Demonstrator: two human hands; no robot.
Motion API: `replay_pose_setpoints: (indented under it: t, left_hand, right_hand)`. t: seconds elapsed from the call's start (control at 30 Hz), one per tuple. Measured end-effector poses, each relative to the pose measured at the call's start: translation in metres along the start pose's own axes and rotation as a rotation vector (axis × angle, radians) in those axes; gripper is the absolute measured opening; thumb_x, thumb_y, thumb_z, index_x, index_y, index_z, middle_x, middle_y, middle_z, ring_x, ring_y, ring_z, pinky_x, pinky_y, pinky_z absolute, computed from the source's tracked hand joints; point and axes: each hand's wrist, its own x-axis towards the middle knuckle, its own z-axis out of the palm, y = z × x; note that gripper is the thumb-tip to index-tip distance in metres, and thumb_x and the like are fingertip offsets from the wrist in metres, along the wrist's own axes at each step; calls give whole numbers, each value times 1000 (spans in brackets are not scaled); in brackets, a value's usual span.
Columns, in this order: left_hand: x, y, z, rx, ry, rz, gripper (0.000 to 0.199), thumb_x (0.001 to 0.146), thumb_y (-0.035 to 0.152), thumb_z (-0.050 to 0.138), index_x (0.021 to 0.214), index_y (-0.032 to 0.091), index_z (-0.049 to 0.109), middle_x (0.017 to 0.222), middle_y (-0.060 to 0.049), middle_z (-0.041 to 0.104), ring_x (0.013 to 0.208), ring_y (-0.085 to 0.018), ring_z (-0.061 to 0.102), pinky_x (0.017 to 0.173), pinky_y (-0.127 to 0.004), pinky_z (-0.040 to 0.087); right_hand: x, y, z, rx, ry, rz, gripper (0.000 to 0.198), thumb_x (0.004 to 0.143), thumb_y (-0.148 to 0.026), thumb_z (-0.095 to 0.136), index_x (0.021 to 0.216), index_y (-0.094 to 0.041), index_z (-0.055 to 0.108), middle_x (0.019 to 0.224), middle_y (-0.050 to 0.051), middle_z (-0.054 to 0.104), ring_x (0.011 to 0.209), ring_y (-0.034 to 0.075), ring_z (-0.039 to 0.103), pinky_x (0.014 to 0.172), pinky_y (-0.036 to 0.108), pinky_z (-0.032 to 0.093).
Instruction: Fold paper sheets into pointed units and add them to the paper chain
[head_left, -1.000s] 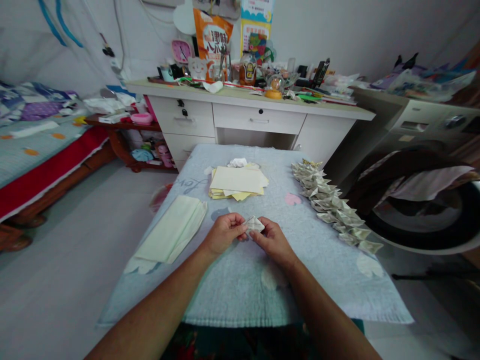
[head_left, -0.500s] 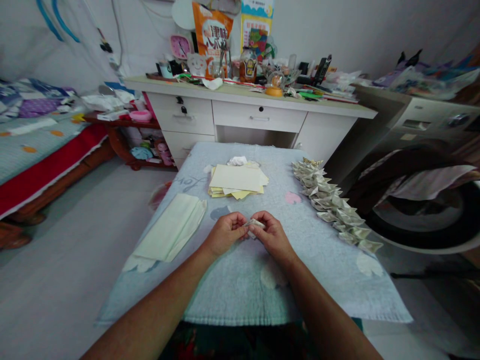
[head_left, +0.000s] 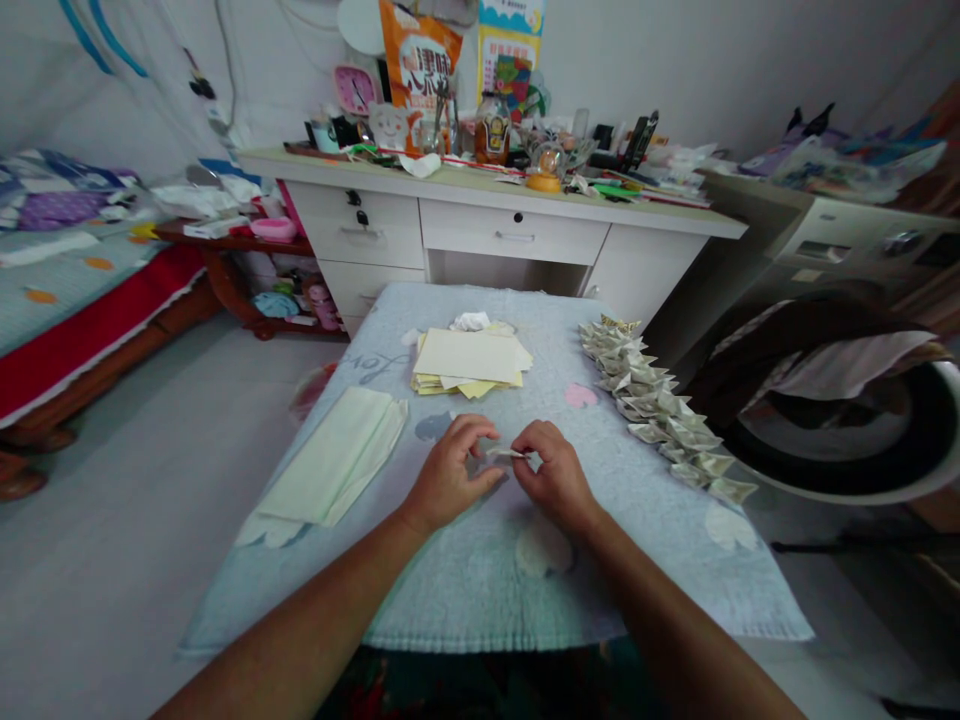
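A small folded piece of paper (head_left: 501,453) is pinched at its right end by my right hand (head_left: 553,472), thumb against fingers. On its other side my left hand (head_left: 454,475) is open, thumb and fingers apart around the paper's left end. Just beyond my hands lies a stack of cream and yellow paper sheets (head_left: 469,355). To the left rests a pile of long pale green paper (head_left: 334,455). Along the table's right side stand rows of folded paper pieces with pointed tips (head_left: 652,395), nested together.
A blue patterned cloth (head_left: 465,590) covers the table. Crumpled white paper (head_left: 469,321) sits behind the stack. Beyond is a cluttered white desk (head_left: 517,230). A washing machine (head_left: 840,250) with its door open stands right, a bed (head_left: 82,310) left.
My left hand has let go of the folded paper and its fingers have spread. My right hand now holds the paper alone, turned edge-on. The view has shifted slightly.
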Motion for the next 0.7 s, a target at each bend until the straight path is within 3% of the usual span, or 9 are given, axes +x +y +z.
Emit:
replay_pose_setpoints:
  t: [0.13,0.23,0.43,0.57,0.7]
  left_hand:
    - [-2,0,1,198,-26,155,15,81,12,58,92,20,61,96,-3,59,84,-13,58,73,-25,48]
    - [-4,-6,3,322,-84,200,13,83,9,54,84,19,61,86,-2,60,82,-14,58,74,-25,47]
    - [-8,-11,4,537,-255,244,12,83,9,54,77,18,60,78,-2,61,76,-16,56,70,-28,44]
    - [-10,-11,3,609,-336,269,11,85,14,54,81,18,63,78,-3,61,78,-17,55,71,-29,44]
    - [-11,-10,1,597,-371,277,15,89,19,51,94,19,66,85,-5,63,83,-17,56,74,-29,45]
  right_hand:
    - [-4,12,-1,-312,-89,-193,16,75,-4,54,80,-18,61,80,5,58,79,19,46,72,30,37]
    - [-9,19,4,-411,-178,-258,12,82,-9,54,80,-18,62,82,6,59,79,19,46,72,30,38]
    - [-16,22,4,-372,-312,-203,14,83,-8,56,86,-19,64,86,5,61,83,18,49,76,29,40]
    - [-22,21,-1,-287,-306,-122,24,78,-6,59,100,-16,63,93,6,63,89,19,52,83,31,41]
    - [-28,20,-3,-235,-298,-103,11,84,-12,58,91,-17,65,95,6,64,92,19,53,84,33,39]
